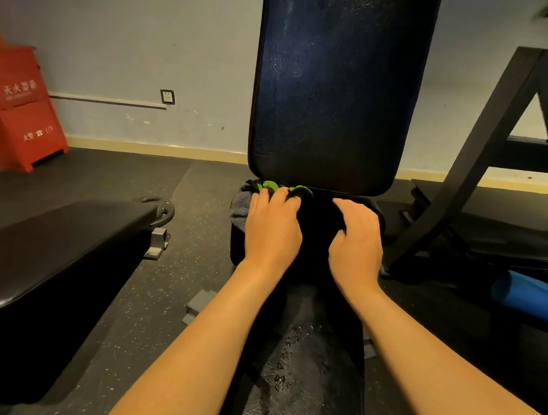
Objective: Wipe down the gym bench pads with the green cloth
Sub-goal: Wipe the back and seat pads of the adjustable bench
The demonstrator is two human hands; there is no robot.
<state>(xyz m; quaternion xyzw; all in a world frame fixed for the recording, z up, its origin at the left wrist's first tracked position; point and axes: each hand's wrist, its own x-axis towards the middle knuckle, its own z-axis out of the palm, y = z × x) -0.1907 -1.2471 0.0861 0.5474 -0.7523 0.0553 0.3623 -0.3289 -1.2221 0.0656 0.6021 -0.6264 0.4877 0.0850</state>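
Green cloth [270,186]: bunched at the far-left corner of the seat pad [297,400], just below the back pad [337,77], and gripped by the curled fingers [279,197] of the left hand [273,228]. The right hand [356,245] is laid beside it, fingers loose. The unwiped length of the seat pad is judged to run back toward the person.

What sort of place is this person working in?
Most likely a gym: a padded bench with an upright back pad, a second flat bench on the left, a black metal rack frame on the right, and speckled rubber floor.
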